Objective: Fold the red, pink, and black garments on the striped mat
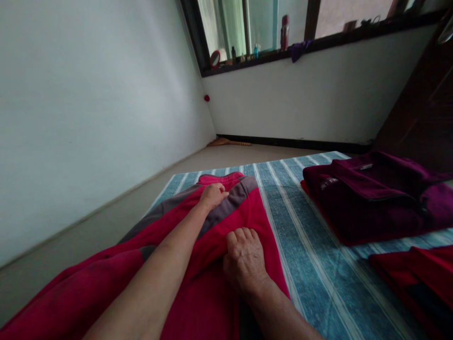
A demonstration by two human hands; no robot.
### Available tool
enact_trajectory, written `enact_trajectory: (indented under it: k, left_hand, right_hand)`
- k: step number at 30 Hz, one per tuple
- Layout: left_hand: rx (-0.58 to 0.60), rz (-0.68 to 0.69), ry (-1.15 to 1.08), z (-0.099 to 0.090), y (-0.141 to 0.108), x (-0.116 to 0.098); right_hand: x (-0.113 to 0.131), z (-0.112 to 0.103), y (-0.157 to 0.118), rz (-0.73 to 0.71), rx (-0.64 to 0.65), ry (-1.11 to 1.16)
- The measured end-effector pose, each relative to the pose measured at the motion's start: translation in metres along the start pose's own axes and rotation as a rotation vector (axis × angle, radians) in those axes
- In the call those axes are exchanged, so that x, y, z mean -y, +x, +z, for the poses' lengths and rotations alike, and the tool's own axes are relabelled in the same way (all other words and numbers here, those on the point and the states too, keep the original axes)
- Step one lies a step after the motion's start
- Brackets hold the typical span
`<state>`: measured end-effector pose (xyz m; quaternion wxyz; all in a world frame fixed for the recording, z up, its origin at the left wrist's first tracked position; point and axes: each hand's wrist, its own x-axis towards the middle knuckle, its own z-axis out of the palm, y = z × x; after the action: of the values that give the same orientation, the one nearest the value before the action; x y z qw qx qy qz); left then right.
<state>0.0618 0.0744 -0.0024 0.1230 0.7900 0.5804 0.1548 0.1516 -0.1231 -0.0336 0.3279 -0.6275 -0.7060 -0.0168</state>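
A red jacket (255,222) with grey shoulder panels lies spread on a blue striped cover, its collar at the far end. My left hand (213,196) reaches up to the grey panel just below the collar, fingers pinched together on the cloth. Nearer to me, my right hand (245,257) is curled closed on the jacket's right side, gripping a fold of it. The right fingertips are hidden beneath the hand. My left forearm covers part of the jacket's middle.
On the striped cover (293,226), a folded dark purple garment (368,212) lies to the right on top of something red. A folded red garment (414,278) is nearer. Beyond are a white wall (106,94) and a windowsill with a bottle (285,33) and small items.
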Motion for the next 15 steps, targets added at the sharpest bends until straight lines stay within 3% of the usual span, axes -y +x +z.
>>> enact_trajectory:
  k: [8, 15]
  left_hand:
    - [-0.051, 0.044, 0.153, 0.009, -0.013, -0.002]
    - [0.061, -0.013, 0.039, -0.023, -0.023, 0.017]
  right_hand:
    - [0.0, 0.002, 0.0, 0.002, 0.0, 0.008]
    - [0.0, 0.001, 0.0, -0.001, -0.007, 0.007]
